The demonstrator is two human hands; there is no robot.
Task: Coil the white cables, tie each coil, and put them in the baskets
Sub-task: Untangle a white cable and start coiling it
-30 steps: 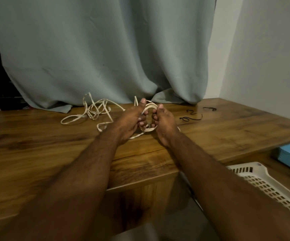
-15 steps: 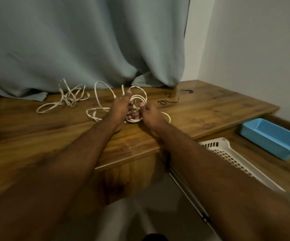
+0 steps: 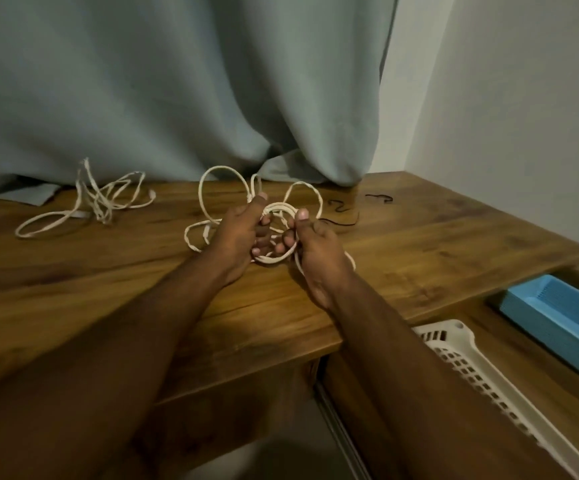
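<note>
While both hands pinch the half-wound cable coil (image 3: 278,216) mid-desk (image 3: 437,251), left hand (image 3: 238,233) at 9 o'clock and right hand (image 3: 310,242) at 3, feed the slack loops (image 3: 212,188) in evenly, each grip clamped until a black tie (image 3: 341,221) goes on.

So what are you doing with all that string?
It is white cable, being wound up. The left hand and right hand both grip one cable and shape it into a small coil above the wooden table, with loose loops hanging off it. A second cable lies tangled to the left. Thin black ties wait near the curtain. The white basket and blue basket, lower right, show no cable in the parts in view.
</note>
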